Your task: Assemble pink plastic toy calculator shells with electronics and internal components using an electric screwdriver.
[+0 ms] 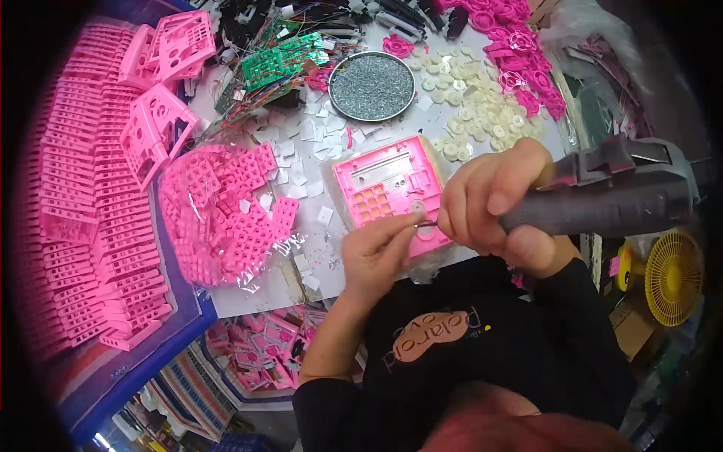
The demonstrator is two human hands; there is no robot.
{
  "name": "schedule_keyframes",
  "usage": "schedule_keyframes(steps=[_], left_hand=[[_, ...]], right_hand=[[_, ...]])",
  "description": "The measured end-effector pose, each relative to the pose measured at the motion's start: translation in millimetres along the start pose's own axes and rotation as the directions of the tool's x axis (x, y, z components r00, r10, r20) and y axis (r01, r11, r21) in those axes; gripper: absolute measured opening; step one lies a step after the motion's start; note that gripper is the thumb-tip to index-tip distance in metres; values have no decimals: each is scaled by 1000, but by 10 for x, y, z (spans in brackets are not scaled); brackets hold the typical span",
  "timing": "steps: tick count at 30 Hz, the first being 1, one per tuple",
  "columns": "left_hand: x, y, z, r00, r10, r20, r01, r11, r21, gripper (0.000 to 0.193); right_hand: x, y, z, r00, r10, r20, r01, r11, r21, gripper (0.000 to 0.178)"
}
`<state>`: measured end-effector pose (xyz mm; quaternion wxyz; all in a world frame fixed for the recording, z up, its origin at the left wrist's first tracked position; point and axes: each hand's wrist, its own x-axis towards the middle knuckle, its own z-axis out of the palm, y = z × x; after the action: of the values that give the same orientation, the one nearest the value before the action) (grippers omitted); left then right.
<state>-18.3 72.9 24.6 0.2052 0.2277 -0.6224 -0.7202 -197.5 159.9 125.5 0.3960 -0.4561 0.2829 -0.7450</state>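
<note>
My right hand (493, 200) wraps round a grey electric screwdriver (610, 207) held on its side, its bit pointing left. At the bit's tip, the thumb and forefinger of my left hand (373, 252) are pinched together; what is between them is too small to make out. Under both hands lies a pink plastic housing (414, 169) with a grid of square key holes, a long slot and a round opening. A small pale disc (417, 206) sits on it close to my left fingertips. The housing rests on a plastic-covered pad (339, 184).
A round dish of small screws (373, 87) stands beyond the housing. Cream discs (482, 113) and pink coils (520, 56) lie at far right, wired green boards (282, 60) at far left. Nearer left are bagged pink keypads (226, 218) and stacked pink housings (98, 188). A yellow fan (674, 279) stands right.
</note>
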Motion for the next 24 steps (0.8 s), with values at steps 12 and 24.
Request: schedule_keyframes(steps=[12,24], left_hand=[[346,-34,-194,739,392,548,-654,223,723,11],[396,6,-197,660,347,666,-727,74,683,11]], right_hand=[[-301,584,-384,989,143,-24,-140,897,-420,29],[-375,599,-371,984,175,34,-135,856,-499,26]])
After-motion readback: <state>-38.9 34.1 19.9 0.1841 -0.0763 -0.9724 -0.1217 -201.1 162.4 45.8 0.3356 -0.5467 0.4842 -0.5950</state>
